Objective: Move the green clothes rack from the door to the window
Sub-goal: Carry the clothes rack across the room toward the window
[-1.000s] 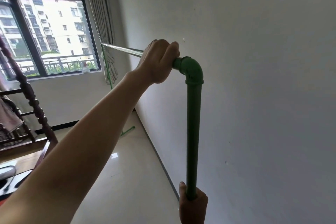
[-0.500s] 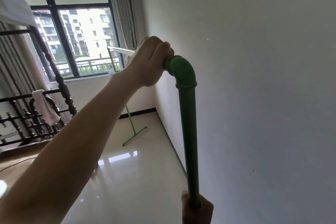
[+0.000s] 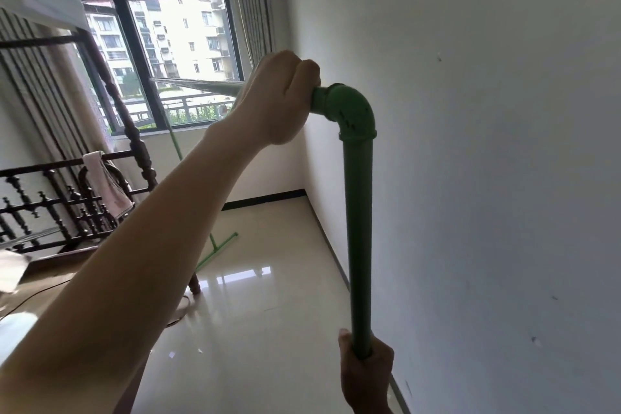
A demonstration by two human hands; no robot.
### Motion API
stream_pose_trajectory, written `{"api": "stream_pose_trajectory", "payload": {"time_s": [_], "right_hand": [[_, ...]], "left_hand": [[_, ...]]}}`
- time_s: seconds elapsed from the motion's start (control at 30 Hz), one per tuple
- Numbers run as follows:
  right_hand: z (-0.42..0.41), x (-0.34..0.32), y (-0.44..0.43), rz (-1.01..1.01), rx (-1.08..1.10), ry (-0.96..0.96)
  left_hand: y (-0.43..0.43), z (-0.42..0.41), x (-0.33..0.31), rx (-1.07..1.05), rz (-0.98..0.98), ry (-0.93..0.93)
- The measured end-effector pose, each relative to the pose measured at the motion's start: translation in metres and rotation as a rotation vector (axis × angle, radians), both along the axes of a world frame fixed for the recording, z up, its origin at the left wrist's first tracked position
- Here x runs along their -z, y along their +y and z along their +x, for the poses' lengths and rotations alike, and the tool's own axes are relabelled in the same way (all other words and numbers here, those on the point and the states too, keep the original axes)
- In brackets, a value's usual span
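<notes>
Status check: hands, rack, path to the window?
Left hand clamped on top rail, right hand on upright. Green clothes rack along wall, far foot near window. Floor ahead open; bed frame left.

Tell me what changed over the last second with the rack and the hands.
The view swung left: the window and the dark bed frame now fill more of the picture, and the rack's far foot shows fully on the floor. Nothing was taken or released. The left hand still grips the top bar beside the green elbow; the right hand still holds the green upright.
</notes>
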State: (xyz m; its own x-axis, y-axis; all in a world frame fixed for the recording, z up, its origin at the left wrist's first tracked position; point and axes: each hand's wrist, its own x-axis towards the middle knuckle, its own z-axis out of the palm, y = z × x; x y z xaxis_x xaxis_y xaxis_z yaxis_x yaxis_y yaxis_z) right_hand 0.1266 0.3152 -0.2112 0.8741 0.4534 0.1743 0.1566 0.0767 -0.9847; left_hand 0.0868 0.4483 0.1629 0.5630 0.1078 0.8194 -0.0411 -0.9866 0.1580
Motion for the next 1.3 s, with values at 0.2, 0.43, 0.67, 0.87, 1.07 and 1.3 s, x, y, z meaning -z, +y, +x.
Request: {"api": "stream_pose_trajectory", "payload": {"time_s": [0.2, 0.43, 0.67, 0.87, 1.07, 1.3], "right_hand": [[0.003, -0.012, 0.06, 0.015, -0.04, -0.077], [0.047, -0.009, 0.137, -0.019, -0.063, -0.047], [0.122, 0.004, 0.236, -0.025, -0.179, -0.025], [0.194, 0.007, 0.331, -0.037, -0.295, -0.016], [0.235, 0.013, 0.422, -0.066, -0.376, -0.031], [0.248, 0.005, 0.527, -0.081, -0.435, -0.161]], "left_hand": [[0.067, -0.009, 0.004, -0.149, 0.009, -0.038], [0.143, 0.039, 0.01, -0.332, -0.052, 0.0], [0.235, 0.102, 0.015, -0.329, 0.206, 0.033], [0.314, 0.159, 0.011, -0.476, 0.433, 0.036], [0.398, 0.193, 0.013, -0.549, 0.475, 0.025], [0.506, 0.189, 0.012, -0.62, 0.59, -0.096]]}}
